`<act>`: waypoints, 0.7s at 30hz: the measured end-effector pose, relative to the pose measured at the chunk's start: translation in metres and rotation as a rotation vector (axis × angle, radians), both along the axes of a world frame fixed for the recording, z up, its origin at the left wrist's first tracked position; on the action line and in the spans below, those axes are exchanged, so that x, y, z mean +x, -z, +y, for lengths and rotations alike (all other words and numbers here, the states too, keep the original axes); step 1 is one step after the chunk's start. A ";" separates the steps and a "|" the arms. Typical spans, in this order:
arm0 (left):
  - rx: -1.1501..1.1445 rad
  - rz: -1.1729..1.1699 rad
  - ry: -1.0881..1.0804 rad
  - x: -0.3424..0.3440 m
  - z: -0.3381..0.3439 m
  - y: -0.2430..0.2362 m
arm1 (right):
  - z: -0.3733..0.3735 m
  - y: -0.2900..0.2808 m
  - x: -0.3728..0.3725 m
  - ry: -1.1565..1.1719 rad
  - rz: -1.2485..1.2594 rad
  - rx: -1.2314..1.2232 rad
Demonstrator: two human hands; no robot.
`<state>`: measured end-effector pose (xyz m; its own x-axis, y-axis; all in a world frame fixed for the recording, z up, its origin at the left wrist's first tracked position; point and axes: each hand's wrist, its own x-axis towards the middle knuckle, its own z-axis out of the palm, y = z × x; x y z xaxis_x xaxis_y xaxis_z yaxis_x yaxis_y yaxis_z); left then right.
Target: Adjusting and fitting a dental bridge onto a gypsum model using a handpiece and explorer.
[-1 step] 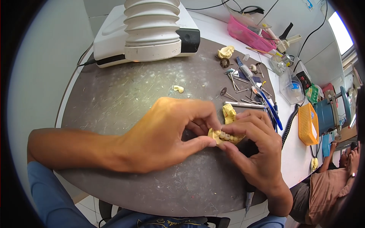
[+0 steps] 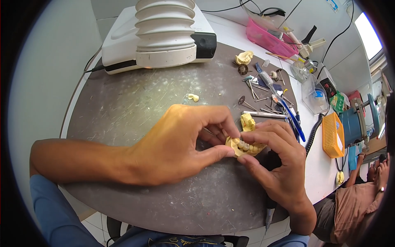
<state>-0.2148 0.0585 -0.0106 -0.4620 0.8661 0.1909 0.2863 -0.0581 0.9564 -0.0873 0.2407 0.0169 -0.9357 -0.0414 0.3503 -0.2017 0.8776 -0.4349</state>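
Note:
A yellow plaster dental model [image 2: 231,144] with a row of paler teeth is between my two hands, over the right half of the dark work mat. My left hand [image 2: 181,144] grips its left end between thumb and bent fingers. From the right, my right hand [image 2: 279,154] has its thumb at the near side and its fingers over the far side, hiding much of the model. Just beyond the fingers sits another yellow plaster piece [image 2: 247,122]. A small cream fragment [image 2: 193,97] lies farther off on the mat.
A white machine with a ribbed hose [image 2: 164,33] stands at the back. Burs, discs and a blue-handled toothbrush [image 2: 290,109] clutter the right, near a plaster cast [image 2: 244,57]. Beyond are a pink basket [image 2: 271,37] and a yellow basket [image 2: 333,135]. Another person [image 2: 356,206] is at far right.
The model has tilted slightly in my hands, so its teeth show a little more. My right fingers have shifted slightly; both hands keep hold.

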 end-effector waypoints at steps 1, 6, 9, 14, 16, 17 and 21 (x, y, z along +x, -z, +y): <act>-0.016 -0.077 0.010 -0.001 -0.001 -0.001 | 0.000 -0.001 0.001 0.037 0.008 -0.082; 0.011 -0.238 0.042 -0.002 -0.004 -0.003 | 0.001 0.000 0.002 0.015 -0.005 -0.193; 0.048 -0.237 0.077 -0.002 -0.003 0.001 | 0.002 -0.001 0.002 0.012 -0.036 -0.300; 0.120 -0.258 0.133 -0.002 -0.001 0.002 | 0.000 -0.007 0.000 0.076 -0.146 -0.461; 0.105 -0.247 0.128 -0.002 -0.001 0.000 | 0.004 -0.004 -0.002 0.041 -0.132 -0.412; 0.090 -0.235 0.121 -0.002 -0.001 -0.001 | 0.006 -0.002 -0.004 0.005 -0.117 -0.364; 0.132 -0.279 0.128 0.001 0.001 0.000 | 0.004 -0.003 -0.003 0.049 -0.177 -0.486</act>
<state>-0.2135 0.0596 -0.0109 -0.4016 0.8965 0.1869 -0.0028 -0.2054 0.9787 -0.0906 0.2449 0.0203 -0.9791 0.1326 0.1545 -0.0517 0.5723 -0.8184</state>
